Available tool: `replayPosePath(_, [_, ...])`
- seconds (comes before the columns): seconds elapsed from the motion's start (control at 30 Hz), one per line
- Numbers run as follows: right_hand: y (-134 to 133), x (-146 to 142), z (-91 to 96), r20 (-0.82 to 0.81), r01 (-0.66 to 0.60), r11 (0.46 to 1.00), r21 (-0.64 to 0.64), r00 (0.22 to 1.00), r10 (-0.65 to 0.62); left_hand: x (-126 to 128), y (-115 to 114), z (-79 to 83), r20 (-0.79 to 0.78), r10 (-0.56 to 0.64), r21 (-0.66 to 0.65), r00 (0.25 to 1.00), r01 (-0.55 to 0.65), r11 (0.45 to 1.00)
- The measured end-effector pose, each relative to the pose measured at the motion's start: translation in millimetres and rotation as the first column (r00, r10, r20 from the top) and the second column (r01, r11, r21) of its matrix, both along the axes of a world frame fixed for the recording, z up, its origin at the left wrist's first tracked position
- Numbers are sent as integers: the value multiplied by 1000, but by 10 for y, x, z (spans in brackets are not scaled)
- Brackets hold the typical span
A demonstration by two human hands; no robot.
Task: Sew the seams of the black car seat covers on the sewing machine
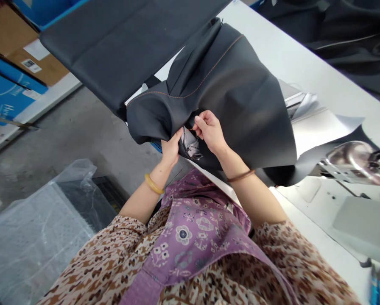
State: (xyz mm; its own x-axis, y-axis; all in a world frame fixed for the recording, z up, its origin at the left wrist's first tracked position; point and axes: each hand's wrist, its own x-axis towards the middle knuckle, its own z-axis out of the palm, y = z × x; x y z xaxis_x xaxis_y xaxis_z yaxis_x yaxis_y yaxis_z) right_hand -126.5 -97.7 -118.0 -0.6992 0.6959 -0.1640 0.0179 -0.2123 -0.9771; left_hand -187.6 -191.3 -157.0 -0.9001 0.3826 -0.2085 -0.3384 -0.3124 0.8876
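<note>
A large black leather-like sheet (250,106) with a curved orange stitch line is bunched up in front of me over the white table. My left hand (171,149) grips its folded edge, thumb on top and fingers hidden beneath. Beside that thumb, a turned-back patch of pale underside (190,144) shows, with loose dark threads lying across it. My right hand (210,130) is closed in a pinch just right of this patch. A short bit of orange thread (191,129) shows at its fingertips.
A sewing machine (355,163) stands at the right, with blue-handled snips (376,281) near the lower right corner. More black material (120,46) lies at the far left of the table. Cardboard boxes (15,38) and a plastic-wrapped stack (40,233) are on the left.
</note>
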Motion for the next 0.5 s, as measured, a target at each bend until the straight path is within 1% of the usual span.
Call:
replayPosePath(0.1, [-7, -16, -27, 9, 35, 998, 57, 999, -36, 0, 8, -6, -6, 19, -3, 1000, -19, 1000])
replayPosePath(0.23, [17, 10, -56, 40, 27, 992, 125, 999, -32, 4, 13, -13, 9, 15, -35, 1000, -14, 999])
replayPosePath(0.3, [26, 54, -36, 46, 13, 981, 195, 999, -23, 6, 16, -13, 14, 13, -27, 1000, -13, 1000])
replayPosePath(0.33, [21, 85, -12, 43, 22, 966, 256, 999, -34, 6, 16, -13, 13, 15, -15, 1000, -15, 1000])
replayPosePath(0.37, [9, 122, 18, 38, 46, 940, 339, 997, -62, 6, 16, -14, 9, 20, -1, 1000, -20, 1000])
replayPosePath(0.4, [-11, 161, 50, 40, 70, 898, 435, 995, -97, 5, 15, -15, 6, 22, 13, 1000, -22, 1000])
replayPosePath(0.43, [-38, 199, 81, 57, 74, 844, 532, 991, -122, 4, 12, -16, 5, 22, 24, 1000, -22, 999])
replayPosePath(0.47, [-68, 234, 105, 98, 41, 787, 616, 987, -128, 2, 8, -17, 2, 19, 32, 1000, -19, 999])
replayPosePath(0.5, [-98, 263, 120, 165, -29, 741, 671, 980, -112, 1, 4, -19, -2, 13, 37, 1000, -13, 999])
